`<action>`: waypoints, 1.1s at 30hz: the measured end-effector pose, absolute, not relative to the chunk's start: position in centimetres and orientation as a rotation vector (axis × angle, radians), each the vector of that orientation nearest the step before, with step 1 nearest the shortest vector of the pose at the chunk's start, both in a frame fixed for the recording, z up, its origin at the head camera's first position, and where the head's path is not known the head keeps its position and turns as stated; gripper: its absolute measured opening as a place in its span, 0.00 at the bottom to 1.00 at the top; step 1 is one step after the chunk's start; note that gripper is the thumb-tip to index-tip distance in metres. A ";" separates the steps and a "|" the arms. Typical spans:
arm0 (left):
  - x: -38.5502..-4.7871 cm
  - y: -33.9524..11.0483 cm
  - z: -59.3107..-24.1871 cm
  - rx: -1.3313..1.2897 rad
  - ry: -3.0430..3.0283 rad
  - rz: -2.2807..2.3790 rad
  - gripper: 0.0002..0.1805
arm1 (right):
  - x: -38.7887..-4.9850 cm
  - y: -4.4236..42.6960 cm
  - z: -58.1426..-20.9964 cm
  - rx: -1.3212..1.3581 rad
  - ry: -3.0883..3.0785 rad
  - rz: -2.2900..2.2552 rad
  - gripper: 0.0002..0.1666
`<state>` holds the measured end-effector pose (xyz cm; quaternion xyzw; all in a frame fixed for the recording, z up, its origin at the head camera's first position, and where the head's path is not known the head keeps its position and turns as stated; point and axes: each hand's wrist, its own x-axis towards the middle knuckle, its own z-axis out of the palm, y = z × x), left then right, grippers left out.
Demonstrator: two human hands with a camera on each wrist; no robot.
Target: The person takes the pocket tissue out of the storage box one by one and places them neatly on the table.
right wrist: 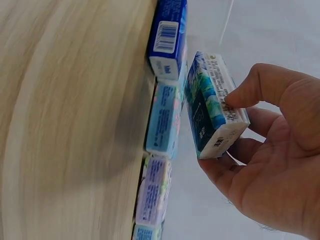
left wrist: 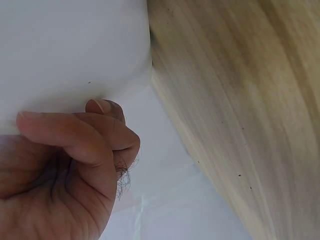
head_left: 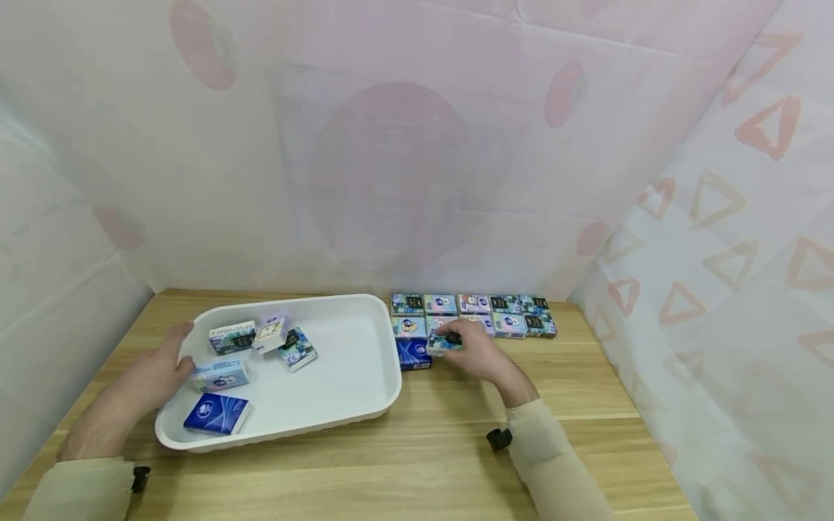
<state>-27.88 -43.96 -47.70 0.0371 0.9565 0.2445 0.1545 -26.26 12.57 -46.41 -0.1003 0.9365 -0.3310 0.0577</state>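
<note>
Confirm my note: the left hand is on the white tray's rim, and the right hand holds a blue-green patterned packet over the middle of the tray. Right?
Not quite: the head view shows the right hand holding the blue-green patterned packet by the rows of packets beside the tray. The left hand is on the white tray's rim.

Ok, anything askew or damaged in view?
No damage stands out. In the white plastic tray, a pale purple rectangular pack sits askew, seemingly tilted against a dark floral pack, unlike the neat rows of colourful packs on the wooden table.
</note>
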 end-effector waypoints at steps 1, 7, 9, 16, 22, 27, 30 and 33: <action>-27.9 -44.0 -47.7 0.105 2.742 0.700 0.45 | -26.2 12.7 -46.5 -0.295 2.846 -0.982 0.28; -27.6 -43.8 -47.6 0.100 2.743 0.691 0.44 | -26.0 13.2 -47.0 -0.258 2.873 -0.883 0.27; -27.5 -43.8 -47.6 0.100 2.742 0.691 0.44 | -26.0 13.2 -47.4 -0.257 2.878 -0.847 0.27; -27.6 -43.9 -47.6 0.098 2.734 0.703 0.44 | -26.1 12.9 -48.2 -0.294 2.899 -0.769 0.26; -27.7 -43.9 -47.6 0.097 2.734 0.709 0.44 | -26.0 13.1 -48.5 -0.307 2.888 -0.776 0.27; -27.8 -43.9 -47.7 0.099 2.736 0.712 0.45 | -26.0 13.2 -48.8 -0.330 2.862 -0.779 0.29; -27.8 -43.9 -47.7 0.097 2.736 0.712 0.44 | -26.1 13.4 -48.9 -0.351 2.855 -0.777 0.29; -27.8 -43.9 -47.7 0.092 2.733 0.713 0.44 | -26.2 13.5 -49.1 -0.374 2.851 -0.777 0.29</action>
